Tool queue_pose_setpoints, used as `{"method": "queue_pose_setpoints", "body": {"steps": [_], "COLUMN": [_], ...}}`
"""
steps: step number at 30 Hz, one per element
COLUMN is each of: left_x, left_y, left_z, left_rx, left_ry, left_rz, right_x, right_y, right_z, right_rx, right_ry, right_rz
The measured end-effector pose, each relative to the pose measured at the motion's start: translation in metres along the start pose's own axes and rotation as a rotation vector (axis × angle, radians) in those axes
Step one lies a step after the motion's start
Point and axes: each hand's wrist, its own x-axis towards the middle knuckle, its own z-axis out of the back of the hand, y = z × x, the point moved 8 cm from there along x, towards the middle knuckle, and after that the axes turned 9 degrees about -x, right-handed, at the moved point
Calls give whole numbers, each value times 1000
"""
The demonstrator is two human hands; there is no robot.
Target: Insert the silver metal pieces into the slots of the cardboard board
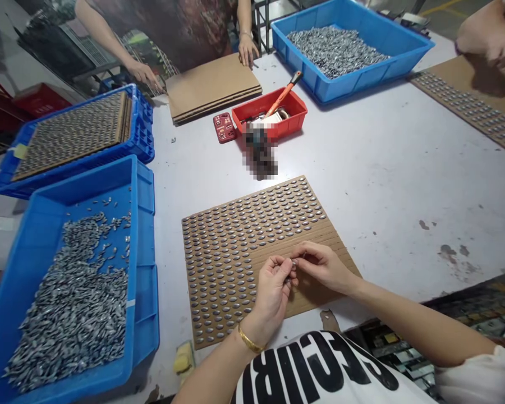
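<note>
A corrugated cardboard sheet (252, 235) lies in front of me, most of its slots filled with rows of small oval metal pieces. My left hand (273, 289) hovers over its near right part, fingers curled round several small metal pieces. My right hand (322, 264) pinches one small metal piece (293, 261) at my left fingertips, just above the bare strips of the sheet.
A blue bin (145, 247) of loose metal pieces stands at my left, another blue bin (138, 140) with a filled sheet behind it. A red tray (297, 112) with an orange-handled tool, a stack of cardboard (212, 87), a far blue bin (404, 56). Other people's hands at the table's far side and right corner.
</note>
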Motion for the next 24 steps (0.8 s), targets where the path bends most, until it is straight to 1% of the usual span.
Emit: {"method": "queue_pose_setpoints", "body": {"steps": [3,6,9,12,15,17,20,22,24], "left_x": [2,4,4,2,1,0,-1,-4,-6], "left_y": [3,3,3,3,3,5,5,5,-1], "left_z": [2,3,1,-2,-2,0,-2,-6,-7], "left_rx": [-33,-82,-85,-56,-38,-39,-48,-46,-35], "left_ry": [-6,9,36,65,48,16,12,25,11], "left_rz": [4,-6,-12,-10,-15,-14,11,68,110], "right_x": [-1,-2,-3,-6,-8,-9,-11,-12,-13], "right_y": [12,16,14,13,15,14,13,7,-4], "right_z": [1,-1,0,1,-3,-4,1,13,32], "right_rx": [-49,-36,-77,-262,-446,-436,-304,-247,-243], "right_ry": [-8,22,-19,-69,-52,-18,-6,-52,-125], "right_rz": [96,121,128,183,236,231,202,164,105]}}
